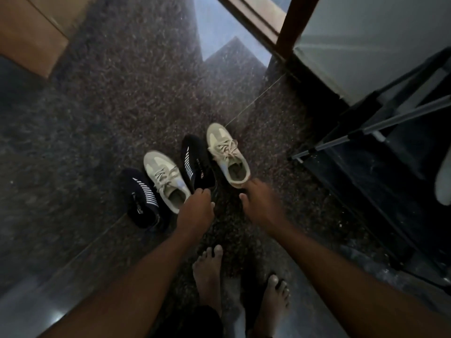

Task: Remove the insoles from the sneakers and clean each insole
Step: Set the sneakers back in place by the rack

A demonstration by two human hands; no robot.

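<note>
Head view: both hands at sneaker heels on the speckled stone floor (97, 93).
Left hand (195, 209), fingers curled, appears to pinch the heel of the farther navy striped sneaker (195, 162). Right hand (262, 206) touches the heel of the farther cream sneaker (227, 154), thumb spread; its finger grip cannot be determined. The insole (235, 173) lies inside that sneaker's opening.
</note>
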